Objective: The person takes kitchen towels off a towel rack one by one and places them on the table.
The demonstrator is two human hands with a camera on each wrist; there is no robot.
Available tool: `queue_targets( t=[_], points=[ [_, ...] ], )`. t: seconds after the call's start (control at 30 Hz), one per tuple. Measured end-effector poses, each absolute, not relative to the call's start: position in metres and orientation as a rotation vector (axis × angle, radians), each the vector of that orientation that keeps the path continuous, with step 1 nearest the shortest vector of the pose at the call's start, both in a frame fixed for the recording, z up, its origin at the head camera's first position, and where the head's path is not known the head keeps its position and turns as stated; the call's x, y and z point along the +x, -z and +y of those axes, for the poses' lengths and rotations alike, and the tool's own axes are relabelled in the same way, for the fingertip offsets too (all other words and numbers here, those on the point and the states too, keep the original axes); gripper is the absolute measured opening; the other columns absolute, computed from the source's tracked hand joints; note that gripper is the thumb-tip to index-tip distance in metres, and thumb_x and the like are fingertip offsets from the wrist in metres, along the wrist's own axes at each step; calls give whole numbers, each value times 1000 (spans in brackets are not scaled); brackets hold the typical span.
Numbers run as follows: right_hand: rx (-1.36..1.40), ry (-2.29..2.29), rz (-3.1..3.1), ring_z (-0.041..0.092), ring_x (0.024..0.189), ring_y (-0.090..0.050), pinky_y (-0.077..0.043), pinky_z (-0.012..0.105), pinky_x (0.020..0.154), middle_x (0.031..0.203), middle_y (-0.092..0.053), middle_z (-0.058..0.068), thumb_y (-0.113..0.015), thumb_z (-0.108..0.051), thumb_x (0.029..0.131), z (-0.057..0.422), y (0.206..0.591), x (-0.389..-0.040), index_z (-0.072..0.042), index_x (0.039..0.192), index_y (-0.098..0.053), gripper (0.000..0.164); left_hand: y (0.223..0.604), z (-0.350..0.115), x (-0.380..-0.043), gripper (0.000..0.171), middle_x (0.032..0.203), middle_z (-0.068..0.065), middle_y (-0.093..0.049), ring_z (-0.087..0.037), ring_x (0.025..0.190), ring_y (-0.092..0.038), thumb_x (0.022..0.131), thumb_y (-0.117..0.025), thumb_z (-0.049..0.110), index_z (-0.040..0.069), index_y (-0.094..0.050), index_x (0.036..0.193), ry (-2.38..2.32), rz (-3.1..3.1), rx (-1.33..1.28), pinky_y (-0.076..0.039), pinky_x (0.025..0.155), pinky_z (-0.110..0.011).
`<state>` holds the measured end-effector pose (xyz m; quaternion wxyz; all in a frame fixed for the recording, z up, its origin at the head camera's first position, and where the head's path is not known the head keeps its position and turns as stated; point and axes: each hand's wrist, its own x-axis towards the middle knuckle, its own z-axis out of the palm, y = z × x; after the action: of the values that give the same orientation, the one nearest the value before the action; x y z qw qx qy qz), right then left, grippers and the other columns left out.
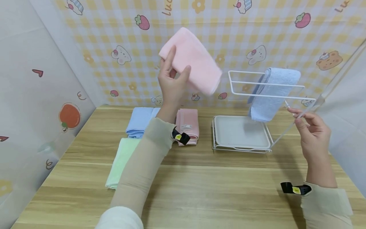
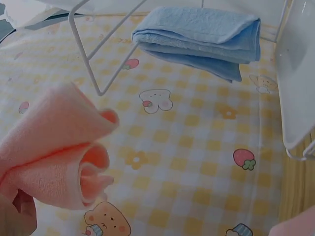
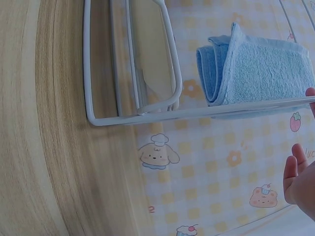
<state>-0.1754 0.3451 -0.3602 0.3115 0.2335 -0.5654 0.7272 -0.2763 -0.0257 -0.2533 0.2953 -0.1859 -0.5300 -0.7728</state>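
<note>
My left hand (image 1: 171, 87) holds a folded light pink towel (image 1: 197, 60) up in the air, thumb on its near face. In the left wrist view the pink towel's (image 2: 59, 142) layers curl open at the end. At the right, my right hand (image 1: 315, 136) pinches the slanted side post of a white wire rack (image 1: 286, 132) between thumb and fingers. A light blue towel (image 1: 281, 79) hangs folded over the rack's top bars, toward the right end. Left of that towel, the top bars are bare. A pale tray (image 1: 240, 130) sits in the rack's base.
On the wooden table (image 1: 206, 190) to the left lie a folded blue towel (image 1: 140, 119), a green towel (image 1: 123, 156) partly behind my left forearm, and a darker pink towel (image 1: 188, 117) with a label. A checked, patterned cloth (image 1: 120, 28) covers the back wall.
</note>
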Motion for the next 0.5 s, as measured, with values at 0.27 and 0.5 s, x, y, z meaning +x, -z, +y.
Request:
queue_targets(
  t=[0.27, 0.5],
  points=[
    [614, -1897, -1501, 26, 114, -65, -36, 31, 115, 109, -74, 16, -51, 19, 92, 345, 360, -177, 18, 94, -60, 9, 267, -52, -266, 66, 147, -11, -42, -17, 121, -54, 84, -70, -9, 5, -50, 145, 1950, -1545, -459, -51, 101, -30],
    [598, -1893, -1502, 26, 113, -66, -38, 29, 113, 109, -74, 16, -55, 16, 92, 345, 361, -177, 20, 94, -58, 5, 275, -77, -250, 65, 149, -1, -44, -22, 111, -60, 86, -68, -8, 14, -53, 144, 2069, -1615, -345, -58, 90, -35]
  ],
)
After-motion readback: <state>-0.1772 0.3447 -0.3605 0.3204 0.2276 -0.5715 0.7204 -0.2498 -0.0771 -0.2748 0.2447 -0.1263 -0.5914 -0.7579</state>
